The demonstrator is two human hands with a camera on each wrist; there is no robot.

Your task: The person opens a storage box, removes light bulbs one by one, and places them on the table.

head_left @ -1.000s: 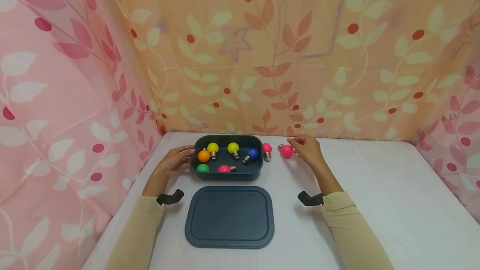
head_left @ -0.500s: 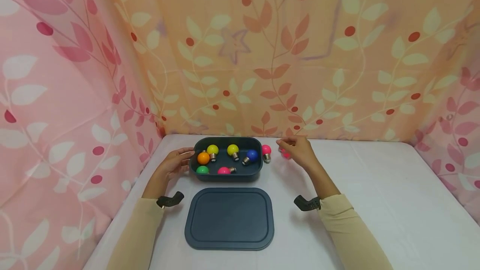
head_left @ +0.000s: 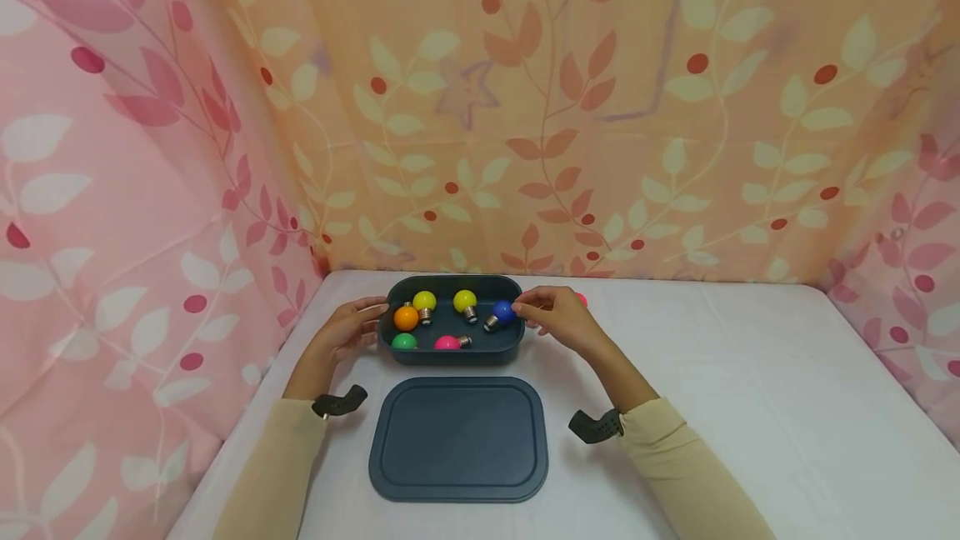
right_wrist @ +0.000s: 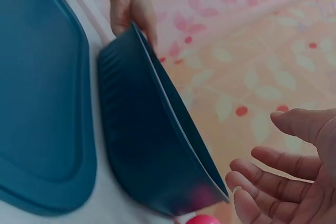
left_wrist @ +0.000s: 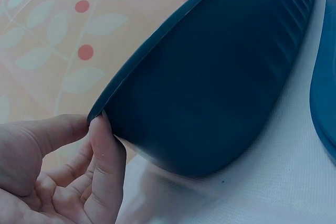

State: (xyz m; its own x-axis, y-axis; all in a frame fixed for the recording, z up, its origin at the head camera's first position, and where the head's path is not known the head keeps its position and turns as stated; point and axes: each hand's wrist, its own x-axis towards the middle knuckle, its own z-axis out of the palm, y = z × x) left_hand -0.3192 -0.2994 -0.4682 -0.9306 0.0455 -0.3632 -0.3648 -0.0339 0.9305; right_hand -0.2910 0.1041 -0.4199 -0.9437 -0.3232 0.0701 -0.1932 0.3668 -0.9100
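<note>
My left hand [head_left: 352, 327] is at the left end of a dark blue-grey plastic container [head_left: 457, 357]; in the left wrist view its thumb and a finger [left_wrist: 107, 163] hold the rim. Inside lie two yellow bulbs [head_left: 465, 302], an orange bulb [head_left: 406, 318], a green bulb [head_left: 404, 342], a pink bulb [head_left: 447, 342] and a blue bulb [head_left: 503, 312]. Over at the right end is my right hand [head_left: 558, 317], its fingers spread in the right wrist view with nothing between them. A pink bulb [right_wrist: 203, 220] shows beside the container there; in the head view the hand hides it.
A matching lid [head_left: 459, 440] lies flat on the white-covered table [head_left: 750, 382], in front of the container. Another pink bulb [head_left: 582, 299] peeks out behind the right hand. Patterned cloth [head_left: 480, 148] hangs at the back and sides.
My right hand has moved left from the outer pink bulb to the container's right end, now covering the nearer pink bulb in the head view. The left hand stays at the rim.
</note>
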